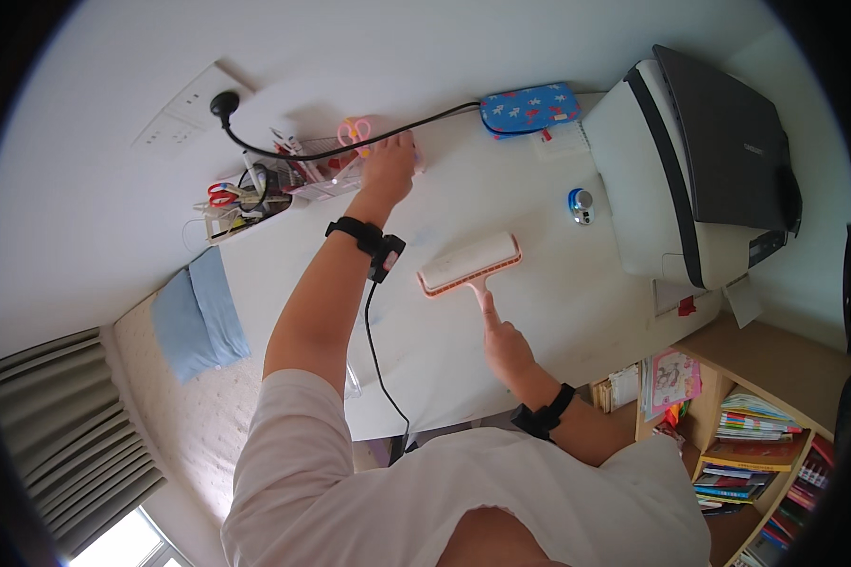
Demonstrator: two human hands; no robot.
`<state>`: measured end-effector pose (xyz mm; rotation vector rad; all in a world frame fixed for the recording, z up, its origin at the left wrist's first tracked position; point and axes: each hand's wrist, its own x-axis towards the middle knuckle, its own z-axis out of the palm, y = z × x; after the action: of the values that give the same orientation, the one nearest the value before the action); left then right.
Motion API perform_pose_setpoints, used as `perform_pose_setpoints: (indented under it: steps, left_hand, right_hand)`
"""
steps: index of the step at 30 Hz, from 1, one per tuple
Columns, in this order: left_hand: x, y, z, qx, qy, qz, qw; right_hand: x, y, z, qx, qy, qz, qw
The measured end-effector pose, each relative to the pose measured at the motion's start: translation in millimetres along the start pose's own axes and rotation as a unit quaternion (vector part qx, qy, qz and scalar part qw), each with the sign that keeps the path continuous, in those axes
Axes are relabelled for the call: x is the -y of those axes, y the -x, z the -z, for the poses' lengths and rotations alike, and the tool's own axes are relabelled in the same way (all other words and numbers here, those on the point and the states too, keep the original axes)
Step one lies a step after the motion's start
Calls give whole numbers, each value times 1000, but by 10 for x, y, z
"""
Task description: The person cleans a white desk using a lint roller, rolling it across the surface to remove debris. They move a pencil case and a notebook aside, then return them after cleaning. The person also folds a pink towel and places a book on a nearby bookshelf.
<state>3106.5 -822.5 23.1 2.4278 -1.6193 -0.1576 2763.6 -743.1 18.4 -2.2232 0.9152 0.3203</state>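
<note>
My right hand [508, 347] grips the handle of a pink lint roller [471, 264], thumb laid along the handle. The white roll lies across the middle of the white desk [553, 298]. Farther off, near the wall, my left hand [390, 169] is closed over the right end of a pinkish mesh desk organizer [326, 186]; its fingertips are partly hidden. Pink-handled scissors [354, 132] stick up just left of those fingers. Pens and other stationery fill the organizer. A black pen holder [278, 190] and red-handled scissors [222, 195] stand to its left.
A black power cable [291, 157] runs from the wall socket [195, 106] above the organizer towards a blue patterned pouch [530, 108]. A small blue-and-silver device [581, 206] sits near a white printer [642, 177] bearing a dark laptop [723, 142]. A wooden bookshelf [773, 354] stands at right.
</note>
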Motion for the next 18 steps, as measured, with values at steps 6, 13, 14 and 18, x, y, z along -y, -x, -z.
perform_pose_setpoints:
  steps: [6,13,14,18]
  left_hand:
    - [162,-150,-199,-59,11,6,998]
    - [193,91,-75,-95,-18,-53,994]
    - [210,158,-22,-91,3,-57,994]
    - [450,710,293,-110,8,-10,994]
  right_hand:
    - [44,-163,28,-23,-21,17,999]
    - [250,-944,217,-55,-25,26,998]
    - [260,-977,205,-71,-36,39,996]
    - [81,-453,88,-75,-56,73,993]
